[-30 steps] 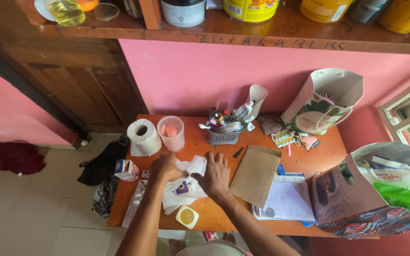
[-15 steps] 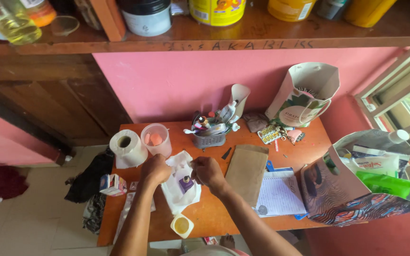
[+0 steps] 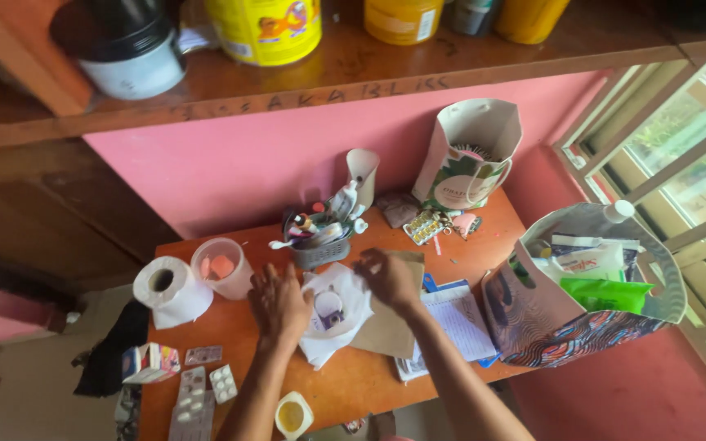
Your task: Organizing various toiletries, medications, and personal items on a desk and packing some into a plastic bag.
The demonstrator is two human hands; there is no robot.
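While both hands work at a white cloth (image 3: pixel 338 314) in the middle of the orange counter (image 3: pixel 369 380), a small bottle (image 3: pixel 328 305) sits wrapped inside it.

The left hand (image 3: pixel 279 300) lies flat with fingers spread on the cloth's 9 o'clock edge, gripping nothing. The right hand (image 3: pixel 388 276) pinches the cloth's corner at 2 o'clock, fingers curled, over a brown envelope (image 3: pixel 386 331). At 12 o'clock from the cloth stands a grey basket (image 3: pixel 319 251) of tubes; at 10 o'clock a clear tub (image 3: pixel 221 268) and a toilet roll (image 3: pixel 169 287). Blister packs (image 3: pixel 206 384) lie at 8 o'clock, a yellow-filled cup (image 3: pixel 292 415) at 6 o'clock, a notebook (image 3: pixel 459 322) and patterned bag (image 3: pixel 582 302) at 3 o'clock.
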